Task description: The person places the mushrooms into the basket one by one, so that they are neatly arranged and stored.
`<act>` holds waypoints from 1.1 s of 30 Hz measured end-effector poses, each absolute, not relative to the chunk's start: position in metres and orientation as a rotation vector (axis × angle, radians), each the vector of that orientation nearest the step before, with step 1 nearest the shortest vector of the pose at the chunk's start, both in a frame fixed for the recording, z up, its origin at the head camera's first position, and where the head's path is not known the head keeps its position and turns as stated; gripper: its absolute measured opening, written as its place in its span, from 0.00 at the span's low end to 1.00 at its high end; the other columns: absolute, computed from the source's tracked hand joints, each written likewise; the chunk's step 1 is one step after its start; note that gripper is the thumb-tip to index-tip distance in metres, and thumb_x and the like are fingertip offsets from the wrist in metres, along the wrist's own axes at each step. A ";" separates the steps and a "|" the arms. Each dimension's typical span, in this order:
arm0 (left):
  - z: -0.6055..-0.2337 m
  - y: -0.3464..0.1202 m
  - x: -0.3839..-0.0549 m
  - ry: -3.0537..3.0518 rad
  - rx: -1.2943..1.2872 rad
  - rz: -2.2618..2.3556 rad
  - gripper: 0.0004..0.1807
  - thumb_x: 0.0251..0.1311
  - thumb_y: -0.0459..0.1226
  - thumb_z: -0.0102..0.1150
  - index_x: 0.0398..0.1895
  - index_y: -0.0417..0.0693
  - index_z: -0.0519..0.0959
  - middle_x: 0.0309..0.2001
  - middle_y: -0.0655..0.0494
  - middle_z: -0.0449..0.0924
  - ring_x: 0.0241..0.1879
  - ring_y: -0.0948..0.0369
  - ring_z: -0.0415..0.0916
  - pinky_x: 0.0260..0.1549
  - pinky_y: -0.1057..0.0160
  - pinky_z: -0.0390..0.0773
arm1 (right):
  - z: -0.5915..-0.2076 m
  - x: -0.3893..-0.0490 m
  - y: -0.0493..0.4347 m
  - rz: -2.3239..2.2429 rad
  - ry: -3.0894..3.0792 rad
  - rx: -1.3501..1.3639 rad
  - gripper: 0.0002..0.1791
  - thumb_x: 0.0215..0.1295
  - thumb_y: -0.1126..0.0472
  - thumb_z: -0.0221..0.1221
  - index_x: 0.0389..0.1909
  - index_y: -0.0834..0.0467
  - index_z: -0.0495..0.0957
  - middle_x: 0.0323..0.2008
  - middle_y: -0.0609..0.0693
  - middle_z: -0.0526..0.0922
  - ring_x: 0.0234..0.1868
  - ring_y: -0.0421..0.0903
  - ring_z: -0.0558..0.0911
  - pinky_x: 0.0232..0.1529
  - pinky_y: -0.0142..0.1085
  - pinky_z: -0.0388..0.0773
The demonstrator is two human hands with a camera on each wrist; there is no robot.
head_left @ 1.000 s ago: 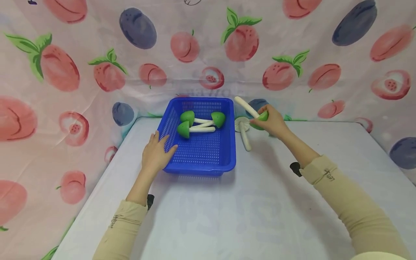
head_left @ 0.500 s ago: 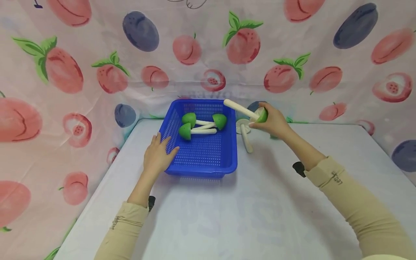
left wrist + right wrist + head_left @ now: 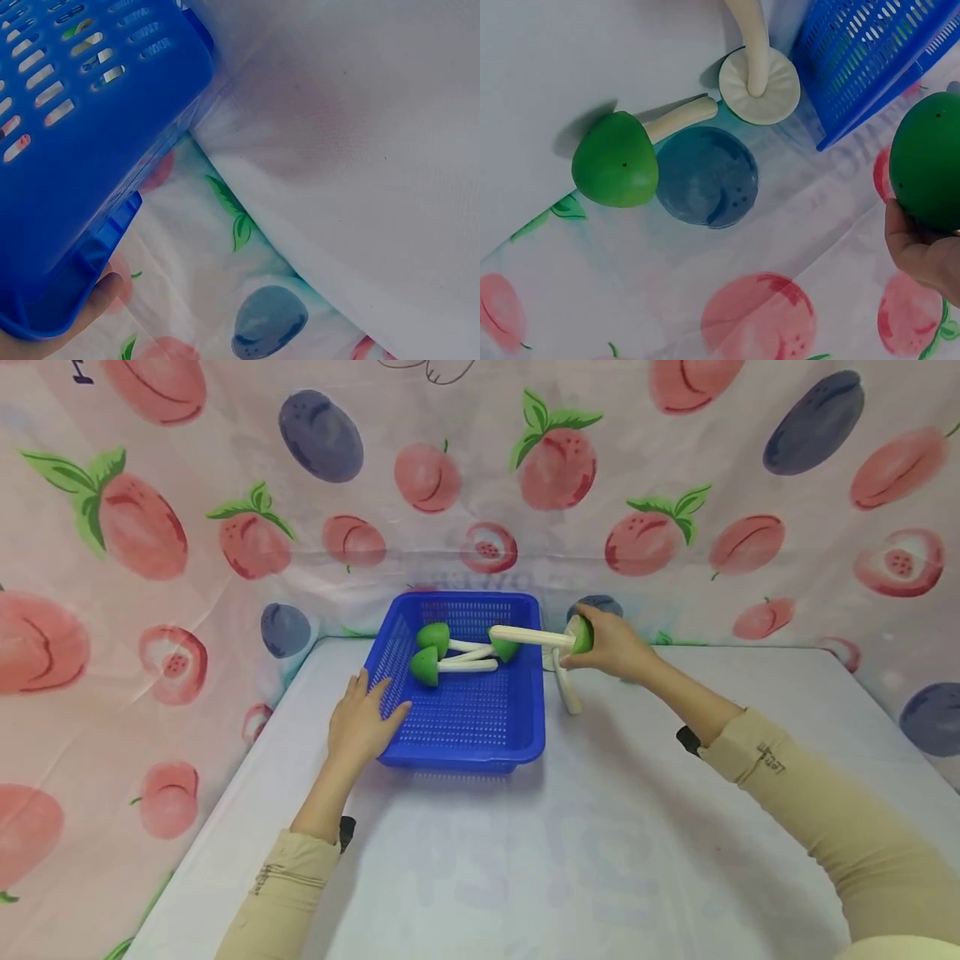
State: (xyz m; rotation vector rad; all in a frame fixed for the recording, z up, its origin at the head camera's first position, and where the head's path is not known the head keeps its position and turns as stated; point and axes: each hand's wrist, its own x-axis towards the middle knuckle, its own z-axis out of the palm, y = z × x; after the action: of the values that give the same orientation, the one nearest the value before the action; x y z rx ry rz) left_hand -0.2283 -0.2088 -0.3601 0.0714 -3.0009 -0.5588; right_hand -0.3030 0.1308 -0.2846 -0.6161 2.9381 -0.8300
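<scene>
Greens, Blues, Pinks and Cream

Basket point(image 3: 457, 755): deep blue, patterned with rows of pierced slots.
Three mushrooms point(image 3: 424, 667) in the basket: green caps, cream-white stems.
Held mushroom point(image 3: 528, 637): green cap with dark specks, pale underside, cream-white stem.
Upturned mushroom point(image 3: 772, 105): off-white underside with radiating lines, cream stem.
Further mushroom point(image 3: 615, 160): green cap with a dark speck, cream stem.
Left sleeve point(image 3: 281, 893) and right sleeve point(image 3: 817, 818): beige, dark lettering near the cuff.
Wrist pieces point(image 3: 687, 741): black.
Table covering point(image 3: 480, 843): white, faint greyish marks.
Backdrop point(image 3: 480, 418): pale pinkish-white, printed with pink-red peaches point(image 3: 558, 468), green leaves point(image 3: 90, 510), slate-blue plums point(image 3: 321, 437) and halved fruits point(image 3: 488, 547), red-rimmed with dotted red centres.
</scene>
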 end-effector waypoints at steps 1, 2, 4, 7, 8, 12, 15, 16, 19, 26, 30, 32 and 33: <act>-0.361 -0.209 -0.229 -3.012 0.071 -0.553 0.35 0.66 0.53 0.45 0.69 0.41 0.60 0.73 0.34 0.43 0.73 0.40 0.39 0.68 0.38 0.50 | -0.285 -0.305 0.129 -0.824 2.925 -0.637 0.46 0.53 0.57 0.68 0.67 0.72 0.55 0.52 0.67 0.75 0.38 0.53 0.72 0.37 0.39 0.71; -0.362 -0.210 -0.229 -3.013 0.069 -0.548 0.35 0.66 0.53 0.45 0.69 0.41 0.60 0.73 0.34 0.43 0.73 0.40 0.39 0.68 0.38 0.50 | -0.285 -0.306 0.126 -0.819 2.912 -0.658 0.46 0.53 0.57 0.68 0.67 0.72 0.55 0.51 0.67 0.75 0.38 0.53 0.72 0.37 0.40 0.72; -0.363 -0.210 -0.231 -3.015 0.063 -0.540 0.35 0.66 0.54 0.45 0.70 0.41 0.60 0.73 0.34 0.43 0.73 0.40 0.38 0.67 0.38 0.51 | -0.286 -0.310 0.122 -0.806 2.884 -0.686 0.46 0.54 0.58 0.67 0.67 0.72 0.55 0.49 0.67 0.76 0.39 0.53 0.72 0.37 0.40 0.72; -0.362 -0.209 -0.232 -3.016 0.050 -0.530 0.35 0.66 0.54 0.44 0.70 0.41 0.60 0.73 0.33 0.43 0.73 0.40 0.39 0.67 0.38 0.51 | -0.288 -0.315 0.115 -0.774 2.864 -0.715 0.44 0.54 0.57 0.67 0.67 0.71 0.57 0.49 0.66 0.76 0.40 0.52 0.73 0.38 0.39 0.73; -0.362 -0.209 -0.232 -3.016 0.051 -0.532 0.36 0.66 0.54 0.44 0.70 0.42 0.60 0.73 0.34 0.43 0.73 0.40 0.39 0.67 0.39 0.51 | -0.289 -0.316 0.112 -0.760 2.863 -0.735 0.44 0.54 0.57 0.68 0.66 0.70 0.57 0.49 0.66 0.76 0.40 0.53 0.74 0.38 0.40 0.73; -0.361 -0.209 -0.231 -3.014 0.065 -0.537 0.36 0.66 0.55 0.45 0.69 0.42 0.60 0.73 0.34 0.43 0.73 0.40 0.39 0.67 0.38 0.51 | -0.291 -0.320 0.100 -0.720 2.868 -0.833 0.42 0.52 0.58 0.69 0.64 0.70 0.61 0.55 0.67 0.74 0.45 0.55 0.76 0.43 0.43 0.77; -0.361 -0.210 -0.231 -3.018 0.074 -0.537 0.36 0.66 0.54 0.45 0.70 0.42 0.60 0.73 0.34 0.43 0.73 0.40 0.38 0.67 0.38 0.51 | -0.292 -0.322 0.092 -0.688 2.874 -0.874 0.43 0.50 0.58 0.70 0.64 0.70 0.62 0.59 0.68 0.70 0.50 0.58 0.75 0.47 0.46 0.77; -0.361 -0.210 -0.231 -3.020 0.076 -0.541 0.36 0.66 0.54 0.45 0.70 0.42 0.60 0.73 0.34 0.43 0.73 0.40 0.38 0.67 0.38 0.51 | -0.293 -0.324 0.089 -0.671 2.877 -0.877 0.43 0.50 0.57 0.70 0.64 0.70 0.62 0.59 0.68 0.69 0.51 0.58 0.75 0.47 0.47 0.78; -0.362 -0.211 -0.231 -3.023 0.084 -0.547 0.36 0.66 0.55 0.45 0.70 0.42 0.60 0.73 0.34 0.42 0.74 0.41 0.38 0.67 0.38 0.50 | -0.293 -0.327 0.081 -0.615 2.879 -0.873 0.44 0.50 0.56 0.70 0.64 0.70 0.62 0.59 0.68 0.68 0.52 0.58 0.73 0.48 0.46 0.78; -0.362 -0.213 -0.231 -3.016 0.089 -0.545 0.36 0.66 0.55 0.44 0.70 0.42 0.60 0.73 0.34 0.43 0.74 0.41 0.38 0.67 0.38 0.50 | -0.293 -0.337 0.063 -0.520 2.855 -0.925 0.44 0.48 0.55 0.71 0.63 0.72 0.63 0.55 0.66 0.72 0.48 0.56 0.75 0.45 0.43 0.77; -0.362 -0.212 -0.231 -3.017 0.086 -0.535 0.35 0.66 0.55 0.44 0.70 0.42 0.60 0.73 0.34 0.43 0.74 0.41 0.39 0.67 0.38 0.51 | -0.297 -0.340 0.054 -0.470 2.849 -0.943 0.44 0.47 0.54 0.71 0.62 0.72 0.65 0.51 0.65 0.73 0.45 0.54 0.75 0.45 0.43 0.77; -0.362 -0.211 -0.231 -3.019 0.089 -0.535 0.35 0.66 0.55 0.44 0.69 0.42 0.60 0.73 0.34 0.43 0.74 0.41 0.39 0.67 0.38 0.51 | -0.298 -0.341 0.051 -0.453 2.849 -0.942 0.43 0.47 0.55 0.72 0.61 0.72 0.65 0.50 0.64 0.74 0.45 0.54 0.75 0.45 0.43 0.77; -0.362 -0.211 -0.231 -3.020 0.089 -0.534 0.35 0.66 0.55 0.44 0.70 0.42 0.60 0.73 0.35 0.43 0.74 0.41 0.39 0.67 0.38 0.51 | -0.299 -0.342 0.050 -0.445 2.850 -0.936 0.43 0.47 0.55 0.72 0.61 0.72 0.66 0.49 0.63 0.74 0.44 0.54 0.75 0.45 0.43 0.77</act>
State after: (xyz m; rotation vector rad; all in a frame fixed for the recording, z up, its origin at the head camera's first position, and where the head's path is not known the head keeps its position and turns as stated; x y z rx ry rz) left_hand -0.2314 -0.2107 -0.3622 0.0890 -3.0196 -0.5338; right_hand -0.3416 0.0501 -0.2990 -0.9360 2.8498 -0.4450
